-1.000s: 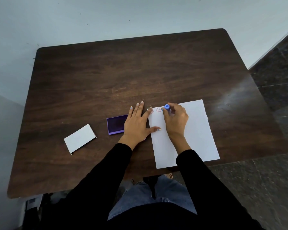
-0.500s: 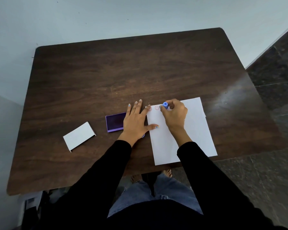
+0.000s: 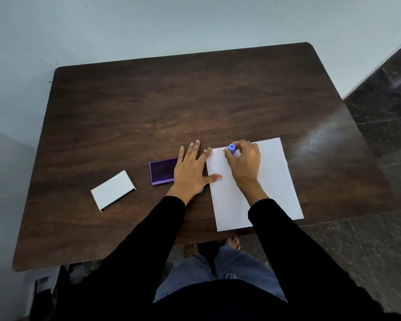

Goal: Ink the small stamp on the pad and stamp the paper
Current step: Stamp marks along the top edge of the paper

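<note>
On the left of the dark wooden table (image 3: pixel 130 107) a white cardboard lid (image 3: pixel 112 189) lies alone, in the same spot as a second ago. Right of it sits the purple ink pad (image 3: pixel 162 170), open, its right end hidden under the left hand (image 3: pixel 190 171). That hand lies flat as before, palm down, its fingers (image 3: pixel 193 150) spread apart and gripping nothing; the forefinger tip and the thumb rest on the left edge of the paper (image 3: pixel 273 181), pinning it. A bit of blue peeps out from under the heel of the hand; what it is cannot be told. The white sheet lies at the near right of the table, its near edge just past the table's rim. Along its far left edge are two red smiley prints (image 3: pixel 220 152), the leftmost half covered by the forefinger. Just right of them the right hand (image 3: pixel 244 163) holds the small blue stamp (image 3: pixel 231 148) upright, fingertips closed around its barrel, base down at the paper. Hand and stamp have barely shifted since half a second ago, and no third print shows
</note>
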A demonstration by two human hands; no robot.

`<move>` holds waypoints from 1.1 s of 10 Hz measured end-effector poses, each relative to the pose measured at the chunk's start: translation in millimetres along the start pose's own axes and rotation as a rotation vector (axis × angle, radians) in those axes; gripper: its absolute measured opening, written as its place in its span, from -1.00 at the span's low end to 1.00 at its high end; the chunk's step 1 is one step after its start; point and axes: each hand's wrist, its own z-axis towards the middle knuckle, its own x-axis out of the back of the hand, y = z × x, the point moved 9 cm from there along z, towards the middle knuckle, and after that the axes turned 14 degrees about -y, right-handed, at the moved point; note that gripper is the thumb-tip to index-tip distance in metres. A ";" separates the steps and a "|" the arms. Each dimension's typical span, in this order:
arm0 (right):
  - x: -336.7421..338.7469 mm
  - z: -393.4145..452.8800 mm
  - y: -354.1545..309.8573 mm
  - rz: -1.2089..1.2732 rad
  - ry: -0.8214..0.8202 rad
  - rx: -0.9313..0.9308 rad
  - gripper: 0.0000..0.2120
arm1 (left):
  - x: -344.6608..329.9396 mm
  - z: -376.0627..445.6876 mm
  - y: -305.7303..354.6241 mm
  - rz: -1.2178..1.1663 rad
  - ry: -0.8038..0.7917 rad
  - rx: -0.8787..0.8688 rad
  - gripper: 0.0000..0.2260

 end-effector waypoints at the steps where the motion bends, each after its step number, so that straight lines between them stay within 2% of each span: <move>1: -1.4 -0.3 -2.0 -0.019 -0.001 0.000 -0.79 | -0.3 0.6 -0.5 0.008 -0.001 0.006 -0.26; 2: 10.2 -6.2 1.3 0.136 0.084 -0.033 -0.81 | -1.0 1.3 -0.7 0.009 -0.005 0.001 -0.26; 3: 38.4 -15.0 17.4 0.542 0.305 -0.133 -0.82 | 0.6 0.5 -0.6 0.011 0.014 -0.013 -0.26; 4: 54.3 -11.3 27.2 0.802 0.412 -0.183 -0.82 | 1.0 -0.6 0.1 0.021 0.025 -0.022 -0.26; 8: 51.5 -6.9 22.6 0.953 0.378 -0.220 -0.83 | 8.1 -6.1 0.0 0.114 0.042 -0.002 -0.18; 10: 56.6 -0.5 23.9 1.031 0.378 -0.223 -0.83 | 29.6 -51.9 -8.7 -0.007 0.293 -0.071 -0.35; 11: 54.1 0.7 19.1 1.034 0.359 -0.220 -0.82 | 14.8 -72.7 -10.4 -0.031 0.328 -0.101 -0.39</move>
